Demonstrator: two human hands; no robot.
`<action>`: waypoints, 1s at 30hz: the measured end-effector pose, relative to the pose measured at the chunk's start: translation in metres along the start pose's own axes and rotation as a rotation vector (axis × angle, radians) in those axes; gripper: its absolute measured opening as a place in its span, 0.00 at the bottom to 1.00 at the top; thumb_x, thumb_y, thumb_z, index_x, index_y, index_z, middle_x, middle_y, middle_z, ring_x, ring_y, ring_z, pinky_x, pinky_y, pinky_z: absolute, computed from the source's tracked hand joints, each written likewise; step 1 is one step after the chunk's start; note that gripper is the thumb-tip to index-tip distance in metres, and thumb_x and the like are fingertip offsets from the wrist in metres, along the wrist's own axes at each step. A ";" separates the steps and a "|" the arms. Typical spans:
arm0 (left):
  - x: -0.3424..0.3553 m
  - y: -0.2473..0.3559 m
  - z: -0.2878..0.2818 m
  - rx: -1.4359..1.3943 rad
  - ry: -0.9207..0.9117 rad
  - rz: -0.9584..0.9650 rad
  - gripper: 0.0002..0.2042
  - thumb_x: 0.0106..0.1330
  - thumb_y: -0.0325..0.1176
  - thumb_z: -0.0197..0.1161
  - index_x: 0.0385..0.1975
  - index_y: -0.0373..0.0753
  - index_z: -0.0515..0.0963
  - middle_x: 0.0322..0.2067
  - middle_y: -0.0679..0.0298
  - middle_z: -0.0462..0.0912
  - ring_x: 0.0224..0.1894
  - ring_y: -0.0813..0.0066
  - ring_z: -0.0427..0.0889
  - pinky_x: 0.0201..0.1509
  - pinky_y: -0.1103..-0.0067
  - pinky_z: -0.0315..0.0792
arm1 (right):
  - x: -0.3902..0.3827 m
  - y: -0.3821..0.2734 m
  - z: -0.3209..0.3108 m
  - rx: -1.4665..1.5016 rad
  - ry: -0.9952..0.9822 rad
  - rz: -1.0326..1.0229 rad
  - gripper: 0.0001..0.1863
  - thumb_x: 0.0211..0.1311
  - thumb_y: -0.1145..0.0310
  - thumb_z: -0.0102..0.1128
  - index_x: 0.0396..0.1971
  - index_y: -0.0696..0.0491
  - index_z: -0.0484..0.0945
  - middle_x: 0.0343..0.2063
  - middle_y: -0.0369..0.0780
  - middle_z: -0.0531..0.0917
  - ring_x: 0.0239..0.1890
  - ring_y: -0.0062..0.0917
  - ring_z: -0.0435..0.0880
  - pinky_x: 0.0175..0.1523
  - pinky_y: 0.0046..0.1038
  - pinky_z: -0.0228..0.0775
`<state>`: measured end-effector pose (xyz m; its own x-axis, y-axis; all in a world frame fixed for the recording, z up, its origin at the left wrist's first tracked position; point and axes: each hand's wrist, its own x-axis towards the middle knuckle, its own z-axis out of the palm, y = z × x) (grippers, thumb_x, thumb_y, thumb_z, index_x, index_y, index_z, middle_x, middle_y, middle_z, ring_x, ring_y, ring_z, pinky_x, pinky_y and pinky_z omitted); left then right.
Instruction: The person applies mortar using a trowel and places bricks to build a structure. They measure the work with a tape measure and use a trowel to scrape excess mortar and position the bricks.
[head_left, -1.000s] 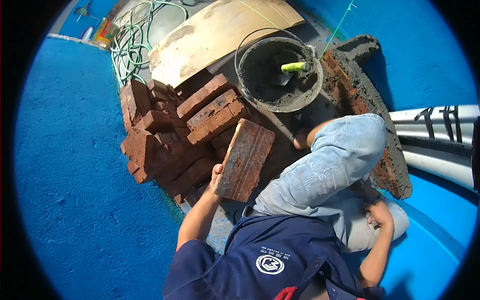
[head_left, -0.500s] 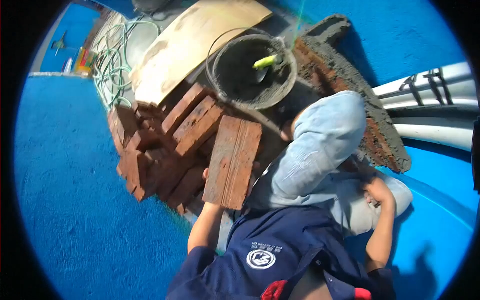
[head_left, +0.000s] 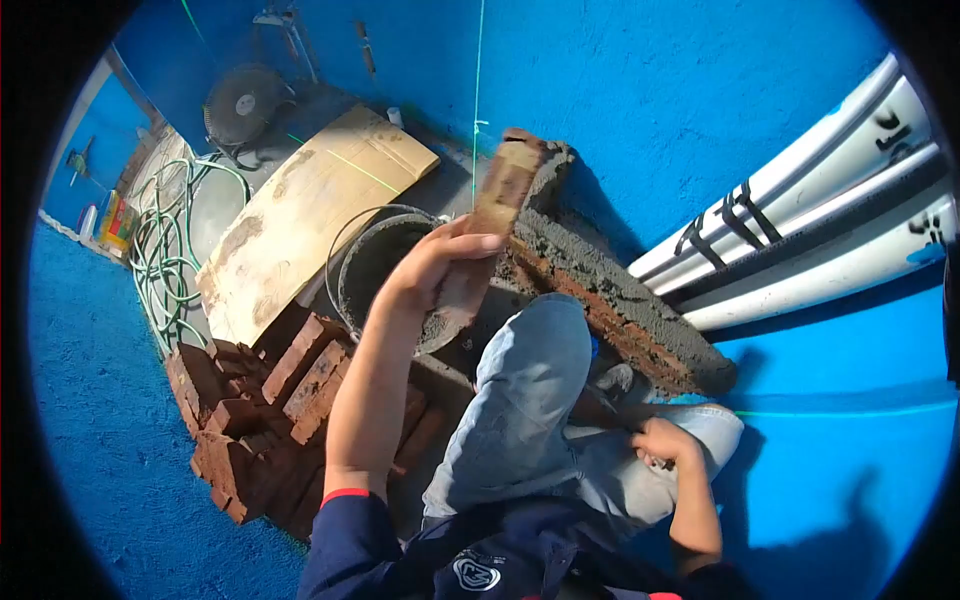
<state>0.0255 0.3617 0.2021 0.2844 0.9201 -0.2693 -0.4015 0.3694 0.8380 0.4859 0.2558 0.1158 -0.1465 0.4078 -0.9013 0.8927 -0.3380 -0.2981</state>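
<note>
My left hand (head_left: 432, 262) grips a reddish-brown brick (head_left: 510, 182), held up and tilted, slightly blurred by motion. It is over the right side of a round bucket (head_left: 362, 262) with a wire handle and grey mortar inside; my forearm and the brick hide part of it. Just beyond the brick runs a low brick course (head_left: 625, 305) coated with wet grey mortar. My right hand (head_left: 664, 442) rests by my thigh with fingers curled; whatever it holds is too small to make out. A pile of loose bricks (head_left: 240, 455) lies left of my left forearm.
A stained tan cardboard sheet (head_left: 300, 205) lies behind the bucket. A coiled green hose (head_left: 165, 260) and a round fan (head_left: 245, 103) are at the far left. Long white pipes (head_left: 790, 210) lean in from the right. A green string (head_left: 477, 85) hangs before the blue wall (head_left: 620, 90).
My left hand has carried the brick forward from near my body toward the mortared course, turning it to a narrower side. The view has shifted toward the far wall. My right hand stays by my thigh.
</note>
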 end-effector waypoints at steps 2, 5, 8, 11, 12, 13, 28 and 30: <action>0.059 -0.005 0.020 0.299 0.221 0.157 0.29 0.52 0.39 0.73 0.50 0.31 0.72 0.42 0.59 0.80 0.41 0.72 0.80 0.45 0.78 0.76 | 0.002 0.007 -0.002 -0.021 -0.020 0.007 0.16 0.58 0.61 0.59 0.25 0.62 0.80 0.19 0.42 0.83 0.16 0.26 0.81 0.23 0.30 0.73; 0.131 -0.023 0.030 1.158 0.683 0.010 0.52 0.35 0.51 0.76 0.60 0.30 0.58 0.55 0.46 0.68 0.61 0.47 0.66 0.63 0.58 0.61 | -0.002 0.020 -0.002 -0.080 -0.038 0.102 0.16 0.58 0.60 0.60 0.22 0.60 0.81 0.15 0.42 0.83 0.18 0.27 0.83 0.27 0.31 0.75; 0.185 -0.060 0.017 1.257 0.729 0.104 0.51 0.41 0.47 0.73 0.64 0.30 0.54 0.54 0.44 0.68 0.61 0.46 0.65 0.65 0.58 0.57 | -0.020 0.024 0.001 0.157 -0.012 0.057 0.17 0.59 0.58 0.63 0.21 0.58 0.79 0.16 0.40 0.81 0.17 0.26 0.80 0.23 0.29 0.70; 0.233 -0.092 -0.004 1.271 0.730 0.191 0.47 0.44 0.43 0.70 0.64 0.31 0.55 0.55 0.42 0.66 0.61 0.44 0.64 0.66 0.57 0.55 | -0.042 0.012 0.004 0.526 -0.006 0.234 0.15 0.61 0.61 0.61 0.20 0.53 0.73 0.14 0.36 0.75 0.15 0.23 0.74 0.20 0.25 0.63; 0.246 -0.099 -0.012 1.267 0.734 0.229 0.45 0.46 0.42 0.69 0.65 0.31 0.55 0.55 0.42 0.66 0.61 0.43 0.64 0.66 0.56 0.55 | -0.049 0.006 0.005 0.595 0.017 0.235 0.13 0.61 0.61 0.61 0.22 0.52 0.73 0.14 0.35 0.75 0.15 0.21 0.72 0.20 0.23 0.62; 0.257 -0.107 -0.019 1.257 0.737 0.268 0.44 0.47 0.41 0.68 0.65 0.31 0.55 0.55 0.41 0.65 0.61 0.43 0.63 0.66 0.56 0.54 | -0.058 0.000 0.001 0.541 0.008 0.255 0.12 0.64 0.59 0.58 0.26 0.51 0.74 0.15 0.33 0.75 0.13 0.18 0.70 0.17 0.20 0.58; 0.296 -0.120 -0.064 1.101 0.745 0.475 0.29 0.63 0.31 0.52 0.66 0.34 0.58 0.59 0.37 0.61 0.62 0.38 0.60 0.68 0.49 0.50 | -0.032 -0.081 -0.061 0.479 -0.120 0.067 0.10 0.66 0.63 0.53 0.27 0.52 0.76 0.21 0.31 0.73 0.21 0.15 0.68 0.25 0.19 0.57; 0.295 -0.120 -0.067 1.148 0.744 0.457 0.29 0.64 0.32 0.52 0.67 0.34 0.58 0.60 0.37 0.61 0.63 0.38 0.60 0.68 0.50 0.50 | -0.042 -0.091 -0.065 0.564 -0.027 0.108 0.11 0.67 0.62 0.53 0.28 0.52 0.76 0.20 0.31 0.74 0.20 0.15 0.68 0.24 0.19 0.57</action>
<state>0.0994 0.5971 -0.0096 -0.3303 0.9125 0.2414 0.6793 0.0523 0.7319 0.4389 0.3241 0.2012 -0.0841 0.3264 -0.9415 0.5387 -0.7799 -0.3185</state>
